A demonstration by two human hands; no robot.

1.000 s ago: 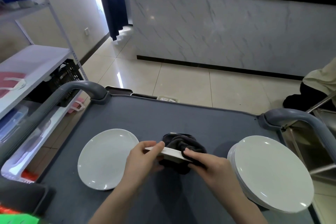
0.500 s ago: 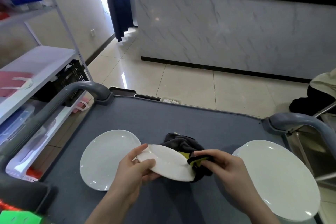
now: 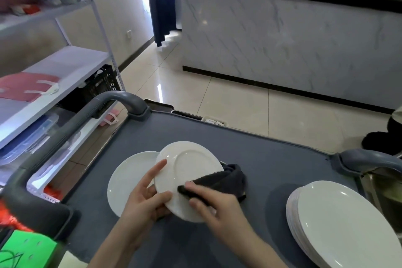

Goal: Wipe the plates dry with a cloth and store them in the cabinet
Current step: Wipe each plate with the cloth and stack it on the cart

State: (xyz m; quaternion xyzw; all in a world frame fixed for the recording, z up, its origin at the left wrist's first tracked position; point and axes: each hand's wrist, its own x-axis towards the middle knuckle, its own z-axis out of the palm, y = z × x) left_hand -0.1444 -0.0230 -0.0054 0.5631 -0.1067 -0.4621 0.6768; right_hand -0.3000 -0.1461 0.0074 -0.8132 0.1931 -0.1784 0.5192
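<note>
Your left hand [image 3: 146, 197] grips the near-left edge of a white plate [image 3: 187, 172], thumb across its upturned underside and fingers curled beneath, tilting it above the grey cart top [image 3: 272, 159]. Your right hand [image 3: 214, 204] presses a dark cloth [image 3: 226, 180] flat against the plate's lower right, fingers loosely bent over the fabric; the rest of the cloth bunches behind the rim. A single plate [image 3: 128, 180] lies flat on the cart just left, partly covered by the held one. A stack of plates [image 3: 339, 228] sits well apart at the right. White shelving [image 3: 65, 72] stands left of the cart
</note>
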